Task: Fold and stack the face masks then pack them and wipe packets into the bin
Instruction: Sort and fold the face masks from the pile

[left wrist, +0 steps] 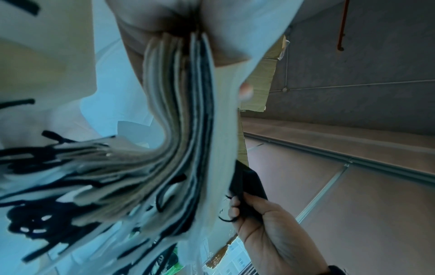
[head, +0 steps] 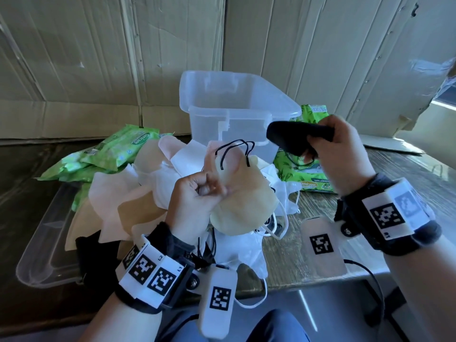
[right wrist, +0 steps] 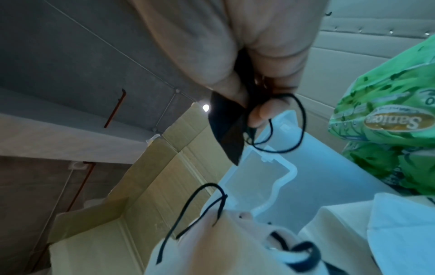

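Note:
My left hand (head: 197, 196) grips a thick stack of folded masks (head: 244, 201), cream on top, with black ear loops sticking up; the left wrist view shows the stack's layered edges (left wrist: 179, 115) pinched between thumb and fingers. My right hand (head: 338, 149) is raised to the right and pinches a folded black mask (head: 293, 137) in front of the clear bin (head: 237, 112). In the right wrist view the black mask (right wrist: 226, 126) hangs from my fingers with its loop dangling. Loose white and beige masks (head: 138, 193) lie heaped on the table.
Green wipe packets lie left of the heap (head: 116, 151) and right of the bin (head: 306, 169). A clear bin lid (head: 42, 255) sits under the heap at the left. Cardboard panels (head: 98, 58) wall the back. The wooden table (head: 303, 257) ends close to me.

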Available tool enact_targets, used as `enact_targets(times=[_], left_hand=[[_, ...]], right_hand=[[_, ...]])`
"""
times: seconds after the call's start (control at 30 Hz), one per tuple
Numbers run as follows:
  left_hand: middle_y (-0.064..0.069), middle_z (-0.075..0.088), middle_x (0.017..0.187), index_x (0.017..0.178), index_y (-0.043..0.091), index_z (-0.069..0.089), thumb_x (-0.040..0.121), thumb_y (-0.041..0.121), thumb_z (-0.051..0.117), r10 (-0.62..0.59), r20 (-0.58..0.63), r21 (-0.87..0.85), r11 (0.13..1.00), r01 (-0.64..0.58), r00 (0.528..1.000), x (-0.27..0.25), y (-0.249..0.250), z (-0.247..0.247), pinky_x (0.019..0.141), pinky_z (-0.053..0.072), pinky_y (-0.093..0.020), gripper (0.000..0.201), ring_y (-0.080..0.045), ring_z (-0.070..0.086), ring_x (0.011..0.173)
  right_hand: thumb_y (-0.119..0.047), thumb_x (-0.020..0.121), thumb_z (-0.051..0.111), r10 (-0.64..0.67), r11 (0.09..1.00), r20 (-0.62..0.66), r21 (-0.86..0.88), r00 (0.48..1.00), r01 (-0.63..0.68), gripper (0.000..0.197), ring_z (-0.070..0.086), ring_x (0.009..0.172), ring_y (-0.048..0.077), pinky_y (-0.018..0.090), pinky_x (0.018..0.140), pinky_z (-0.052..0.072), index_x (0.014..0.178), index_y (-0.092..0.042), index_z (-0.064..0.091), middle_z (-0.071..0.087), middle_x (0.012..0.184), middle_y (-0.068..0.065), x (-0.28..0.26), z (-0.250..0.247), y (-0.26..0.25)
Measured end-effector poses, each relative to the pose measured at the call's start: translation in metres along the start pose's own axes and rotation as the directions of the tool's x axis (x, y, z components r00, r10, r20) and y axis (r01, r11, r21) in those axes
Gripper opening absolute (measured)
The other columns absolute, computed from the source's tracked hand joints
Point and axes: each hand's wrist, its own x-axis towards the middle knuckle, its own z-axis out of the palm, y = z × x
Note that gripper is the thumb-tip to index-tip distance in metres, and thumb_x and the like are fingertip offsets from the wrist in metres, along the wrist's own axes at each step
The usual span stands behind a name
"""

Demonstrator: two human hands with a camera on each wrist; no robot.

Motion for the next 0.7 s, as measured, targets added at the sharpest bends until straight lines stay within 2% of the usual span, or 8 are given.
enact_targets(times=[0.1, 0.2, 0.27, 0.37, 0.43, 0.5, 0.6, 0.7], left_hand=[[0.014, 0.072, 0.073, 0.074, 0.022, 0.073, 0.077, -0.006, 0.064, -0.018, 0.06, 0.006, 1.0, 0.018, 0.998, -0.002, 0.005, 0.003, 0.079, 0.046, -0.009, 0.029, 0.002, 0.065, 0.081], [0.016, 0.072, 0.078, 0.075, 0.031, 0.074, 0.084, 0.011, 0.064, -0.093, 0.014, 0.019, 0.996, 0.093, 0.996, -0.001, 0.005, 0.005, 0.086, 0.045, -0.021, 0.024, -0.004, 0.063, 0.088], [0.007, 0.068, 0.08, 0.074, 0.025, 0.071, 0.082, 0.041, 0.06, -0.206, -0.024, -0.052, 0.977, 0.205, 0.978, 0.0, 0.01, 0.002, 0.086, 0.043, -0.037, 0.021, -0.014, 0.061, 0.087], [0.003, 0.067, 0.079, 0.074, 0.029, 0.067, 0.074, 0.058, 0.064, -0.18, -0.014, -0.079, 0.981, 0.179, 0.984, 0.0, 0.012, -0.002, 0.089, 0.042, -0.032, 0.029, -0.014, 0.061, 0.085], [0.004, 0.073, 0.081, 0.077, 0.026, 0.072, 0.068, 0.031, 0.078, -0.11, 0.013, -0.024, 0.994, 0.11, 0.994, -0.002, 0.014, 0.002, 0.09, 0.044, -0.028, 0.012, -0.01, 0.065, 0.084], [0.005, 0.074, 0.079, 0.079, 0.019, 0.073, 0.067, 0.008, 0.075, -0.098, -0.012, -0.028, 0.995, 0.098, 0.995, -0.002, 0.012, 0.005, 0.09, 0.047, -0.029, 0.017, -0.008, 0.066, 0.08], [0.001, 0.075, 0.084, 0.08, 0.019, 0.075, 0.065, 0.005, 0.075, -0.074, -0.036, -0.016, 0.997, 0.073, 0.997, -0.001, 0.011, 0.009, 0.095, 0.048, -0.036, 0.021, -0.013, 0.067, 0.086], [-0.003, 0.075, 0.09, 0.085, 0.016, 0.074, 0.07, -0.002, 0.073, -0.034, -0.054, 0.017, 0.999, 0.035, 0.998, -0.001, 0.01, 0.007, 0.096, 0.048, -0.036, 0.023, -0.017, 0.067, 0.091]], right_hand=[[0.007, 0.08, 0.044, -0.168, 0.986, 0.105, 0.034, 0.98, 0.166, 0.032, 0.054, 0.049, 0.006, 0.024, 0.053, 0.045, 0.074, -0.024, 0.038, 0.057, 0.064, 0.007, -0.01, 0.008, -0.009], [0.001, 0.064, 0.041, -0.27, 0.931, 0.44, -0.107, 0.857, 0.348, 0.036, 0.061, 0.079, 0.024, 0.033, 0.074, 0.048, 0.078, -0.033, 0.045, 0.064, 0.09, 0.011, -0.022, 0.019, -0.009], [0.002, 0.061, 0.042, -0.223, 0.888, 0.645, -0.174, 0.731, 0.425, 0.04, 0.058, 0.092, 0.025, 0.03, 0.083, 0.045, 0.08, -0.032, 0.053, 0.06, 0.102, 0.008, -0.026, 0.017, -0.006], [-0.009, 0.058, 0.043, -0.068, 0.948, 0.777, -0.145, 0.626, 0.282, 0.04, 0.054, 0.107, 0.013, 0.024, 0.089, 0.042, 0.082, -0.034, 0.062, 0.055, 0.121, -0.003, -0.029, 0.01, -0.012], [-0.014, 0.065, 0.049, -0.048, 0.986, 0.743, -0.072, 0.667, 0.151, 0.027, 0.053, 0.108, 0.008, 0.019, 0.091, 0.039, 0.08, -0.029, 0.067, 0.057, 0.121, -0.004, -0.029, 0.01, -0.014], [-0.017, 0.079, 0.065, -0.067, 0.989, 0.621, -0.06, 0.781, 0.132, 0.009, 0.059, 0.095, 0.011, 0.02, 0.085, 0.041, 0.074, -0.023, 0.067, 0.064, 0.108, 0.0, -0.029, 0.015, -0.013], [-0.018, 0.069, 0.078, -0.143, 0.946, 0.498, -0.185, 0.855, 0.266, 0.024, 0.053, 0.07, 0.006, 0.017, 0.069, 0.041, 0.084, -0.023, 0.061, 0.061, 0.087, -0.005, -0.032, 0.023, -0.007], [-0.027, 0.064, 0.082, -0.19, 0.905, 0.436, -0.269, 0.88, 0.329, 0.039, 0.045, 0.081, 0.001, 0.002, 0.077, 0.031, 0.098, -0.023, 0.064, 0.052, 0.098, -0.002, -0.036, 0.027, -0.008]])
